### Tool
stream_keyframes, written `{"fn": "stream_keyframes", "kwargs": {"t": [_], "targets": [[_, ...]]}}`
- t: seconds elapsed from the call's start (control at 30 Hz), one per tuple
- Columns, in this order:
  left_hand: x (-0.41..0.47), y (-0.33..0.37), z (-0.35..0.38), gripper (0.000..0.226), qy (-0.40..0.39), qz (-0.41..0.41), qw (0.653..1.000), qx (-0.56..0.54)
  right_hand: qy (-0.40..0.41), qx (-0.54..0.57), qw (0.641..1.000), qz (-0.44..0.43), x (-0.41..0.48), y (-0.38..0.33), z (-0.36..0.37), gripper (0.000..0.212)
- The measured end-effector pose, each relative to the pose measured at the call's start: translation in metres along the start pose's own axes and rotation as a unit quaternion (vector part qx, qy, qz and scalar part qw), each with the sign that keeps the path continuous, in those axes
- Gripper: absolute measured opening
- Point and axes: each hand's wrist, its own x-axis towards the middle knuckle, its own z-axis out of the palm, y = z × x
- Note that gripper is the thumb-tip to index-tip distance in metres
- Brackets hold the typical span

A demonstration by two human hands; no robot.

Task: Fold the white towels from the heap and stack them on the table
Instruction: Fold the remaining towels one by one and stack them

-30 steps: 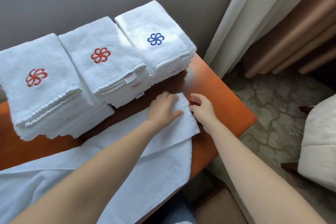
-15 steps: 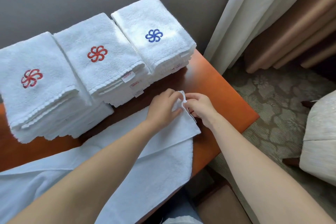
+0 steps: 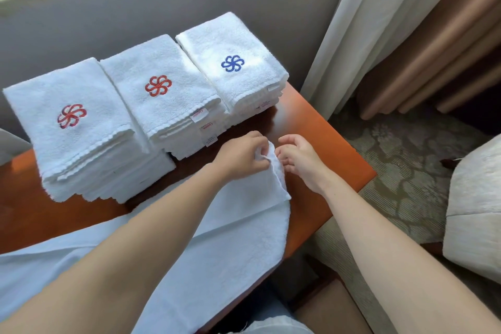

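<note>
My left hand (image 3: pixel 241 156) is clamped on the far right corner of the towel (image 3: pixel 217 225). The fingers are curled and pinch the cloth, which bunches up and lifts a little off the surface (image 3: pixel 325 144). My right hand (image 3: pixel 301 160) is just beside it, on the other side of that raised corner. Its fingers are curled in toward the hem and the thumb is lifted above them. I cannot tell whether it grips the cloth or only touches the edge. The two hands are close together, with only the lifted corner between them.

The rest of the towel lies flat along the near side of the surface, running left under my forearms. Its near edge hangs over the front of the surface.

Behind the towel, three piles of folded white towels stand in a row against the grey wall (image 3: pixel 108 8), each touching the next. The left stack (image 3: pixel 73 144) and the middle stack (image 3: pixel 168 116) each show a red flower-shaped mark on top. The right stack (image 3: pixel 244 84) shows the same mark in blue, and a patch of sunlight lies across it. Small labels stick out of the front edges of the middle and right stacks.

To the right of the surface a pale curtain (image 3: pixel 352 22) hangs down to a patterned carpet (image 3: pixel 406 157). A light upholstered seat (image 3: pixel 477 211) stands at the right edge of the view.
</note>
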Motion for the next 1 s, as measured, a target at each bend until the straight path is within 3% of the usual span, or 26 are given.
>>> {"fn": "stream_keyframes", "kwargs": {"t": [0.13, 0.37, 0.43, 0.6, 0.7, 1.0], "targets": [[-0.004, 0.007, -0.001, 0.014, 0.065, -0.025, 0.998, 0.013, -0.006, -0.038, 0.999, -0.018, -0.013, 0.001, 0.001, 0.027], [-0.008, 0.011, -0.001, 0.016, 0.13, -0.091, 0.987, -0.013, -0.014, -0.279, 0.96, -0.005, -0.037, 0.019, -0.016, 0.016], [-0.008, 0.012, 0.003, 0.013, 0.127, -0.1, 0.986, -0.039, 0.019, -0.32, 0.947, 0.006, -0.041, 0.026, -0.024, 0.015], [-0.019, 0.016, 0.013, 0.044, 0.083, -0.081, 0.991, -0.072, 0.106, -0.44, 0.89, 0.062, -0.052, 0.041, -0.038, 0.033], [-0.032, 0.004, 0.018, 0.043, 0.086, -0.114, 0.988, -0.051, 0.108, -0.44, 0.891, 0.039, -0.049, 0.041, -0.03, 0.043], [-0.047, -0.02, 0.024, 0.036, 0.076, -0.146, 0.986, -0.021, 0.096, -0.342, 0.934, -0.053, -0.014, 0.027, 0.011, 0.046]]}}
